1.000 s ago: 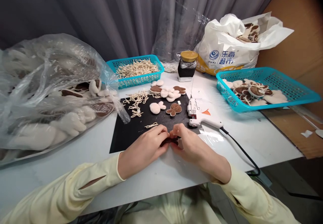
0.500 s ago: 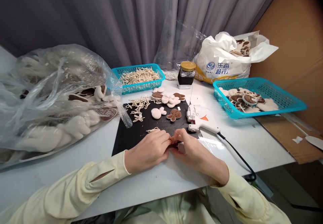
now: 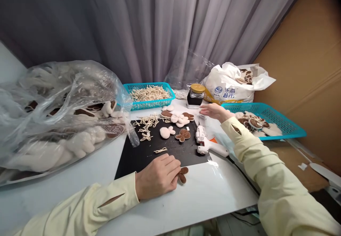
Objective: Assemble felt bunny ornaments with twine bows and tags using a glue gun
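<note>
My left hand [image 3: 160, 176] is closed around a small brown plush piece [image 3: 183, 175] with ear-like lobes at the black mat's front edge; the lobes stick out to the right. My right hand [image 3: 216, 111] is stretched forward beside a dark jar with a gold lid [image 3: 196, 94], fingers extended, nothing visible in them. Below it on the mat's right side lies a white hot glue gun [image 3: 204, 142], nozzle pointing away from me. A cord bow [image 3: 160, 150] lies just beyond my left hand. Farther back are another brown plush piece [image 3: 183, 135] and a cream one [image 3: 167, 132].
A black mat [image 3: 130, 161] carries several cord bows [image 3: 146, 122]. Behind is a blue basket of bows [image 3: 149, 104]. On the right, a second blue basket [image 3: 290, 131] holds plush pieces before a white bag [image 3: 229, 83]. A clear bag of plush [image 3: 71, 122] fills the left.
My right hand has left the plush piece and reached forward and right, toward the jar. My left hand stays on the piece, whose brown lobes now show. The view has tilted upward.
</note>
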Action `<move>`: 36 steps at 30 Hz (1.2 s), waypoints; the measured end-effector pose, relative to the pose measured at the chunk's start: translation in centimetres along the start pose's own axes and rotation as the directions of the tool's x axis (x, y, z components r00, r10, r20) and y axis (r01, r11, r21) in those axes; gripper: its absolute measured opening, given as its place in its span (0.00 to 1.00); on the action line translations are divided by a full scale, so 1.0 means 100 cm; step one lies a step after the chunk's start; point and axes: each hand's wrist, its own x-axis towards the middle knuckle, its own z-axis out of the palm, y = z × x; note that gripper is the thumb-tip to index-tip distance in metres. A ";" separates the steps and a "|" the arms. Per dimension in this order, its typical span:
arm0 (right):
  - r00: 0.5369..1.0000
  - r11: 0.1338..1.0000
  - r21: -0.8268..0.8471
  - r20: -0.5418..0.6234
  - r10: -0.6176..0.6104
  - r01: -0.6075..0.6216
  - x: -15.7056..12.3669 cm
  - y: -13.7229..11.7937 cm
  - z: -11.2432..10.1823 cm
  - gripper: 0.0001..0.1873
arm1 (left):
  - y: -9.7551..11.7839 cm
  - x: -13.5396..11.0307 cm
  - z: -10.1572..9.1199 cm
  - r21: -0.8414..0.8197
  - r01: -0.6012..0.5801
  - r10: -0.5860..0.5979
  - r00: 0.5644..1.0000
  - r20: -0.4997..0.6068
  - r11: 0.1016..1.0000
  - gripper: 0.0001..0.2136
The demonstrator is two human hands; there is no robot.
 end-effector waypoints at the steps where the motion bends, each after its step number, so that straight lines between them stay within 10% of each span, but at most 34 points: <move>1: 0.999 0.999 0.019 0.020 0.029 -0.030 0.007 0.000 0.002 0.16 | 0.000 0.000 0.000 0.007 -0.005 0.005 1.000 -0.007 1.000 0.05; 15: 0.934 0.981 0.167 0.322 -0.153 0.103 -0.050 -0.014 -0.035 0.17 | 0.002 0.001 0.000 -0.008 0.014 -0.014 1.000 -0.013 1.000 0.07; 23: 0.839 0.994 0.051 0.532 -0.112 0.101 -0.106 0.026 -0.026 0.19 | 0.000 0.000 0.002 -0.048 0.026 -0.027 0.999 -0.017 0.998 0.06; 30: 0.863 0.963 -0.018 0.447 -0.233 0.270 -0.128 0.042 -0.037 0.19 | 0.000 0.001 0.001 -0.096 0.049 -0.048 0.999 0.013 0.994 0.07; 36: 0.828 0.837 -0.074 0.218 -0.516 0.542 -0.082 -0.035 -0.064 0.23 | 0.001 0.001 0.000 -0.111 0.049 -0.048 0.999 0.012 0.993 0.07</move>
